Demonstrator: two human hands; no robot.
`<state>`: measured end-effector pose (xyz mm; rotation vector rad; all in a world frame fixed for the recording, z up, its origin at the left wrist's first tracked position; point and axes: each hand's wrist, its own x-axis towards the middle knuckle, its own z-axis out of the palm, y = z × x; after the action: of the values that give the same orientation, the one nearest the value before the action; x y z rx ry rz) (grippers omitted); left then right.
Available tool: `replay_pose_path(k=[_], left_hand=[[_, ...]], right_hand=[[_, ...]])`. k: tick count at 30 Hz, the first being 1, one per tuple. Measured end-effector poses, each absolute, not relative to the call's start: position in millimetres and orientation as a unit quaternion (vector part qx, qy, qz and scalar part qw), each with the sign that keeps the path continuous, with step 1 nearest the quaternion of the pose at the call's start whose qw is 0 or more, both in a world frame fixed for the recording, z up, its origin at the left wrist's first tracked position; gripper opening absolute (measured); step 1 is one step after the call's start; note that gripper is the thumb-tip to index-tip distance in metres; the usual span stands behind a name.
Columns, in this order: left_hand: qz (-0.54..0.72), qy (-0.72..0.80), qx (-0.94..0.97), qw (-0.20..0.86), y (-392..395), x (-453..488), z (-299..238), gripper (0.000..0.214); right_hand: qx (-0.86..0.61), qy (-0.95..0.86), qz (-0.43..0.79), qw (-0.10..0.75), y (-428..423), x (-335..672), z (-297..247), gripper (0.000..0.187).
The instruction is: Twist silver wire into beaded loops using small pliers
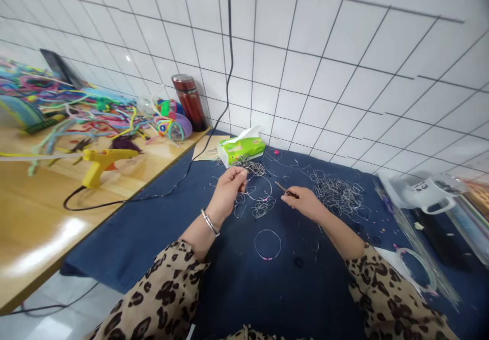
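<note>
Left grip (228,187) pinches a round, pink-beaded wire loop (271,191), right grip (303,201) wraps snugly around a slim pointed tool (286,191)

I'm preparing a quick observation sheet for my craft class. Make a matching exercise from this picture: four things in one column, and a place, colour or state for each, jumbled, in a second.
Column one:
1. Glue gun
2. Thermos
3. Right hand
4. Beaded wire ring nearest the wearer

Column two:
A. Holding a slim pointed tool
B. Lying on the dark blue cloth
C. Yellow, on the wooden table
D. Red, beside the tiled wall

Pairs: 1-C, 2-D, 3-A, 4-B
</note>
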<state>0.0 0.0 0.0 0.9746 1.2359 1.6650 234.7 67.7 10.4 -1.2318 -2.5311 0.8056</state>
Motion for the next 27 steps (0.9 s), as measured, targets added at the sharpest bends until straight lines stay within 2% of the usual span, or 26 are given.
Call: replay_pose_path(k=[4, 12, 18, 27], left_hand=[[0.645, 0.496, 0.394, 0.427, -1.2, 8.2, -2.5, 0.019], [0.613, 0.501, 0.417, 0.448, -8.1, 26.6, -6.7, 0.018], [0.584, 0.508, 0.443, 0.453, -11.2, 37.7, -11.5, 0.018], [0.578, 0.506, 0.447, 0.459, -10.6, 38.3, -10.9, 0.018]], right_hand=[[-0.434, -0.87, 0.208, 0.103, 51.5, 256.2, 23.1, 0.028], [-0.434, -0.897, 0.079, 0.005, 16.2, 300.2, 45.4, 0.025], [-0.398, -0.904, 0.083, -0.132, 22.5, 293.6, 38.5, 0.032], [-0.365, -0.916, 0.078, -0.148, 30.9, 281.3, 37.4, 0.031]])
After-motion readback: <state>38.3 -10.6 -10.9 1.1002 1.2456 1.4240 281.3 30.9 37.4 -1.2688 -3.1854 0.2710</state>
